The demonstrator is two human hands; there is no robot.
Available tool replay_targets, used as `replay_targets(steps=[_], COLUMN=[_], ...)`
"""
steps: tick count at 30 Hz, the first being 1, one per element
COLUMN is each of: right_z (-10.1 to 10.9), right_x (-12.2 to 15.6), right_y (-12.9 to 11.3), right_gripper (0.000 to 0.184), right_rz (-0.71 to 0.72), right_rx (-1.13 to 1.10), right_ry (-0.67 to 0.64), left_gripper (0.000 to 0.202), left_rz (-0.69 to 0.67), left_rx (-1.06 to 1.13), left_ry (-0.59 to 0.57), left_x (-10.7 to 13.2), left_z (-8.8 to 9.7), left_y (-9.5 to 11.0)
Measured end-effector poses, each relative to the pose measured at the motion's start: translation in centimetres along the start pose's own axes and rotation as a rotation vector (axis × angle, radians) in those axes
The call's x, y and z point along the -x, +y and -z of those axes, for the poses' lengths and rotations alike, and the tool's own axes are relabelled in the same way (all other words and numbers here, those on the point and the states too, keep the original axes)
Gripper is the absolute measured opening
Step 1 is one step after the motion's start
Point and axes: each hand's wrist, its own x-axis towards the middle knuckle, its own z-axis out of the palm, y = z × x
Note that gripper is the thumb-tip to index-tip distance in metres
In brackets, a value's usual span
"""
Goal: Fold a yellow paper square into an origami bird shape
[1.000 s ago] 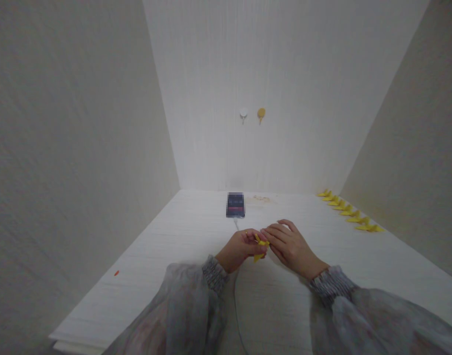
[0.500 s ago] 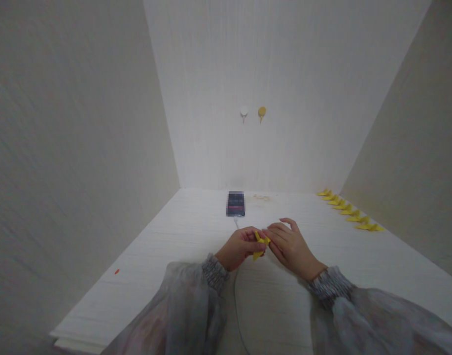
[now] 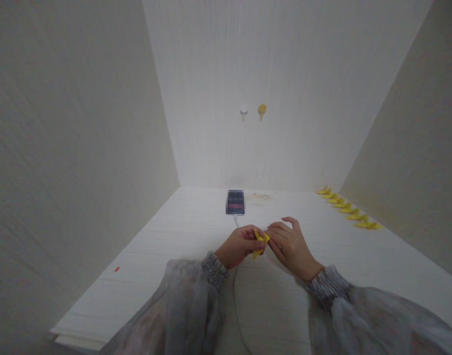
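A small folded piece of yellow paper (image 3: pixel 260 242) is held between both my hands just above the white table (image 3: pixel 166 256). My left hand (image 3: pixel 239 245) pinches its left side, fingers curled round it. My right hand (image 3: pixel 290 244) pinches its right side with thumb and forefinger, the other fingers raised. Both wrists are in grey gauzy sleeves.
A phone (image 3: pixel 235 202) lies beyond my hands, a white cable (image 3: pixel 236 286) running from it toward me. Several folded yellow paper pieces (image 3: pixel 347 209) line the right wall. Two hooks (image 3: pixel 252 110) hang on the back wall. A tiny red speck (image 3: pixel 117 269) sits at left.
Both hands have lifted slightly and drawn closer, turning the yellow paper a little; my right hand's fingers have risen.
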Motion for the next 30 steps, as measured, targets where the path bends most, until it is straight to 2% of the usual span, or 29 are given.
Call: replay_targets(steps=[12,23,30], right_z=[-0.16,-0.29,-0.21], right_x=[-0.03,-0.06,-0.03], right_y=[0.00,0.34,0.33], right_gripper=[0.021,0.018,0.017], right_rz=[-0.069,-0.031,-0.070], right_rx=[-0.099,0.042,-0.030], right_ry=[-0.021,0.002,-0.035], left_gripper=[0.027,0.027,0.028], left_rz=[-0.020,-0.026,-0.024], left_rx=[0.030,0.027,0.016], left_ry=[0.010,0.002,0.012], left_x=[0.00,0.00,0.11], left_z=[-0.03,0.12,0.14], left_y=[-0.03,-0.13,-0.01])
